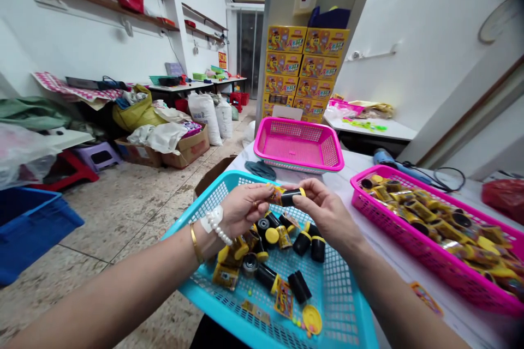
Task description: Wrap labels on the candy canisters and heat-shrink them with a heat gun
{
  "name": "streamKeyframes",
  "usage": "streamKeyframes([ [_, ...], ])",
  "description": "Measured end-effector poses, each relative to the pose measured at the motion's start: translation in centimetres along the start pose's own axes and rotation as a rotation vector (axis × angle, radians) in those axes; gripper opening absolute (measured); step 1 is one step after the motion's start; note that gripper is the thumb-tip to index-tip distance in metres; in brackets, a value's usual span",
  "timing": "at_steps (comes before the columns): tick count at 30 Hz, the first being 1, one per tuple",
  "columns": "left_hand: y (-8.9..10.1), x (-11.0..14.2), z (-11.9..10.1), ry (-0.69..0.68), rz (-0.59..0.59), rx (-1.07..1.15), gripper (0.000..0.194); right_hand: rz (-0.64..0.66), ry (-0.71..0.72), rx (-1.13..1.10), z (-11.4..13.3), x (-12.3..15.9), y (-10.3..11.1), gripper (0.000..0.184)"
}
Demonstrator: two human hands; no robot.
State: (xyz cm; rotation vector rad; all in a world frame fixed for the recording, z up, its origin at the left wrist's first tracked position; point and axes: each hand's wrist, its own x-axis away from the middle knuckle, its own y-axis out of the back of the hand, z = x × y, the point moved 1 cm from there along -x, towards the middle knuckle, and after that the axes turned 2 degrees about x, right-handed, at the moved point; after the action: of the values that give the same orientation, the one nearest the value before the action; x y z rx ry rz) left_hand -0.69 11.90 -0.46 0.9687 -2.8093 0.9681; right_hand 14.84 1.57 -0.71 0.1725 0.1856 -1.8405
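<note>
My left hand [244, 209] and my right hand [322, 211] meet over a blue basket [327, 305], both pinched on one small black tube with a yellow printed label [287, 196]. The left fingers grip its labelled end, the right fingers its black end. The tube lies level between them. Below, the basket holds several more black tubes [301, 286], yellow caps [311, 319] and loose labels [284, 300]. A pearl bracelet and a gold bangle sit on my left wrist.
A pink basket [417, 251] at the right holds several labelled tubes. Another pink basket [298, 146] stands beyond the blue one. Yellow cartons [305, 68] are stacked behind. A blue crate [28, 229], sacks and boxes lie on the floor at left.
</note>
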Motion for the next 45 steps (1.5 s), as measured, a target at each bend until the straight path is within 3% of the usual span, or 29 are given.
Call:
streamKeyframes([
  [10, -0.3, 0.4, 0.1, -0.082, -0.007, -0.067, 0.018, -0.2, 0.236, 0.084, -0.2, 0.4, 0.4, 0.027],
  [14, -0.2, 0.7, 0.0, -0.123, -0.099, -0.123, 0.033, -0.151, 0.233, 0.023, -0.6, 0.2, 0.9, 0.029],
  [18, -0.4, 1.0, -0.1, -0.066, 0.054, -0.238, 0.044, -0.063, 0.18, 0.068, -0.4, 0.4, 0.7, 0.033],
  [22, -0.3, 0.9, -0.2, -0.108, 0.08, -0.27, 0.035, 0.016, 0.176, 0.176, -0.2, 0.7, 0.4, 0.03],
  [27, -0.5, 0.6, 0.2, -0.176, 0.011, -0.395, 0.026, -0.033, 0.464, 0.589, 0.1, 0.9, 0.5, 0.031],
  [32, -1.0, 0.7, 0.6, -0.114, 0.109, -0.357, 0.033, -0.005, 0.621, 0.775, 0.4, 1.0, 0.5, 0.029],
  [35, -0.3, 0.8, 0.4, -0.017, 0.167, -0.285, 0.039, -0.065, 0.628, 0.78, 0.4, 0.9, 0.6, 0.028],
  [39, 0.9, 0.5, 0.3, 0.053, 0.134, -0.279, 0.04, -0.069, 0.606, 0.774, 0.5, 1.0, 0.4, 0.027],
  [42, 0.7, 0.4, 0.7, -0.043, 0.127, -0.279, 0.038, -0.044, 0.57, 0.747, 0.6, 1.2, 0.2, 0.024],
  [45, -0.3, 0.5, 1.0, -0.225, 0.077, -0.34, 0.034, -0.119, 0.53, 0.686, 0.5, 1.2, 0.1, 0.021],
])
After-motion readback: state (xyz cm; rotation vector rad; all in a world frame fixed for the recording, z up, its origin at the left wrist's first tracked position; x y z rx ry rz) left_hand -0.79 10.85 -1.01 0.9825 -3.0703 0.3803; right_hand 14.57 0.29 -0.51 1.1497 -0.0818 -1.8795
